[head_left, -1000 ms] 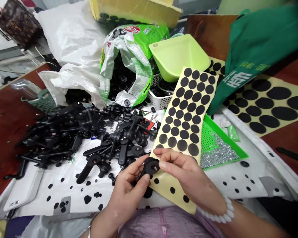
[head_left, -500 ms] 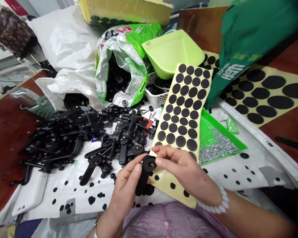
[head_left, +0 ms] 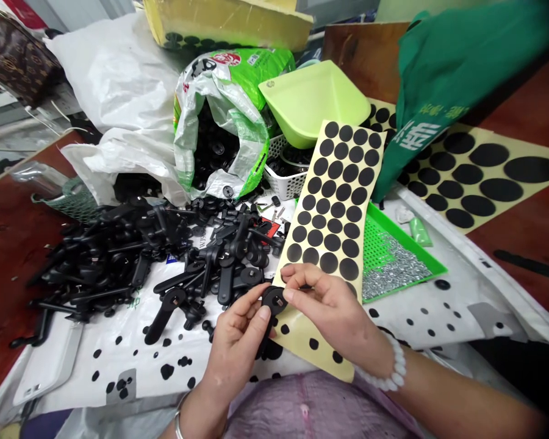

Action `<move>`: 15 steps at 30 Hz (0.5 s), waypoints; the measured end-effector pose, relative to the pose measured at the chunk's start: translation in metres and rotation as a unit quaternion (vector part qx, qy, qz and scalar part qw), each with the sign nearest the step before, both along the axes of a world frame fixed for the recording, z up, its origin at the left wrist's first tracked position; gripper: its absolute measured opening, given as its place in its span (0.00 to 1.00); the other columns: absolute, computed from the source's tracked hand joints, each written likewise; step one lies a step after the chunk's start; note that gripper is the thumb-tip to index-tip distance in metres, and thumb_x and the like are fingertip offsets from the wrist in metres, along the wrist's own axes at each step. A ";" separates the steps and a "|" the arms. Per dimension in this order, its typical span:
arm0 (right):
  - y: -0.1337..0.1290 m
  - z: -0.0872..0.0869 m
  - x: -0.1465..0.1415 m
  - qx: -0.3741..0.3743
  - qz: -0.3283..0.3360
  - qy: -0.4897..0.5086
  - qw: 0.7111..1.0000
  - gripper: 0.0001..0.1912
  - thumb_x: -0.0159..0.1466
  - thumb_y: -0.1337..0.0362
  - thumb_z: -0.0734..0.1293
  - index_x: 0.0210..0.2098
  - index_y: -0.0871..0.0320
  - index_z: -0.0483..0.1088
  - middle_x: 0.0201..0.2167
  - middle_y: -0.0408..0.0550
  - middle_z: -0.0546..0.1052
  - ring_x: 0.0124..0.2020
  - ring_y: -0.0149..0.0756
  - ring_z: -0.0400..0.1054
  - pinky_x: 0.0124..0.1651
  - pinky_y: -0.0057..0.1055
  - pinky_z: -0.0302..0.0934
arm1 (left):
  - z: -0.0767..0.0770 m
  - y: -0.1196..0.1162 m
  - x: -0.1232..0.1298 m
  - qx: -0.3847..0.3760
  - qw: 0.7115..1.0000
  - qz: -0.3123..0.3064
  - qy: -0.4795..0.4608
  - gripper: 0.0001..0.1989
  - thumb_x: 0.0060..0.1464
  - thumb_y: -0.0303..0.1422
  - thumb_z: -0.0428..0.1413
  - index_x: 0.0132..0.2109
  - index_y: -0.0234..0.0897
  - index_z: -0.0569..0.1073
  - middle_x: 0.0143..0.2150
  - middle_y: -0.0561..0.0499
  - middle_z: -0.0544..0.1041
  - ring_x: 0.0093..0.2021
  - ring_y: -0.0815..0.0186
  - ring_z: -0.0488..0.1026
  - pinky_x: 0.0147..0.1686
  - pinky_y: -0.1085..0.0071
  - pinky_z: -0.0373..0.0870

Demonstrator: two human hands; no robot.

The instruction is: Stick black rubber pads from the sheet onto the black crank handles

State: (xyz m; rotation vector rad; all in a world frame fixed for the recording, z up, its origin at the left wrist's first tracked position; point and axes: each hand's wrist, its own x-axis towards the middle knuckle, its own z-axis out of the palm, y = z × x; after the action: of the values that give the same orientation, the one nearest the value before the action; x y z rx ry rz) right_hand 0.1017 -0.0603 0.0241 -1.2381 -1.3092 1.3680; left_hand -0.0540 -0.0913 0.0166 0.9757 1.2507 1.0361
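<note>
My left hand grips a black plastic bracket arm with a round head and a small metal screw at its centre. The thumb lies beside the head, and the arm's lower part is mostly hidden behind the fingers. My right hand closes its thumb and index finger on the right edge of that round head. Whether a thin pad lies under these fingertips I cannot make out. Under the right hand is a cream sheet of round black adhesive pads; its near end shows bare backing. A similar bracket lies to the left.
A heap of black bracket parts covers the left side. Behind stand an open bag of black parts, a lime-green scoop-shaped basin and a white basket. A green tray at right holds small metal pieces.
The left thumb has moved slightly up and right along the bracket's head, which has tilted a little. The right fingertips stay at its edge. The whole view has shifted slightly.
</note>
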 end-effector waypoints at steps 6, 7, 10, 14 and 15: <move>-0.003 -0.007 -0.001 0.156 -0.061 -0.146 0.975 0.04 0.58 0.65 0.65 0.33 0.56 0.66 0.43 0.50 0.68 0.46 0.40 0.64 0.49 0.40 0.59 | -0.005 -0.002 -0.001 0.000 1.000 0.019 -0.002 0.19 0.51 0.37 0.59 0.50 0.38 0.73 0.33 0.51 0.77 0.28 0.71 0.71 0.30 0.77 0.71; -0.003 -0.007 0.000 0.152 -0.066 -0.155 0.974 0.08 0.57 0.64 0.66 0.36 0.56 0.65 0.40 0.49 0.68 0.42 0.38 0.65 0.46 0.39 0.61 | -0.007 -0.003 -0.001 0.005 1.000 0.022 -0.001 0.19 0.51 0.36 0.59 0.50 0.38 0.73 0.34 0.51 0.77 0.28 0.71 0.70 0.30 0.77 0.71; -0.004 -0.004 -0.001 0.065 -0.003 -0.088 0.994 0.11 0.58 0.60 0.66 0.38 0.56 0.63 0.30 0.43 0.68 0.29 0.33 0.65 0.34 0.32 0.63 | -0.008 -0.005 0.000 0.030 0.999 0.000 -0.010 0.18 0.53 0.36 0.58 0.50 0.37 0.73 0.34 0.50 0.77 0.29 0.70 0.70 0.30 0.76 0.70; -0.004 0.002 -0.002 -0.020 0.106 0.032 0.994 0.07 0.61 0.58 0.64 0.33 0.56 0.66 0.27 0.41 0.70 0.28 0.31 0.67 0.31 0.28 0.64 | -0.006 -0.004 0.002 0.044 0.996 -0.045 -0.066 0.15 0.56 0.37 0.55 0.49 0.37 0.72 0.37 0.49 0.75 0.36 0.67 0.71 0.36 0.73 0.70; -0.004 0.002 -0.002 -0.026 0.122 0.037 0.991 0.07 0.61 0.59 0.64 0.33 0.56 0.67 0.27 0.41 0.70 0.28 0.31 0.67 0.31 0.27 0.64 | -0.005 -0.003 0.003 0.043 0.995 -0.043 -0.074 0.14 0.55 0.38 0.55 0.47 0.37 0.72 0.36 0.49 0.75 0.35 0.67 0.71 0.35 0.73 0.70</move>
State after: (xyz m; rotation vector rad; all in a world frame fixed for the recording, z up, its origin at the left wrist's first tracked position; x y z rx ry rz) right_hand 0.0997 -0.0648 0.0261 -1.0766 -1.4170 1.6134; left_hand -0.0514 -0.0945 0.0119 0.9913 1.0407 1.0813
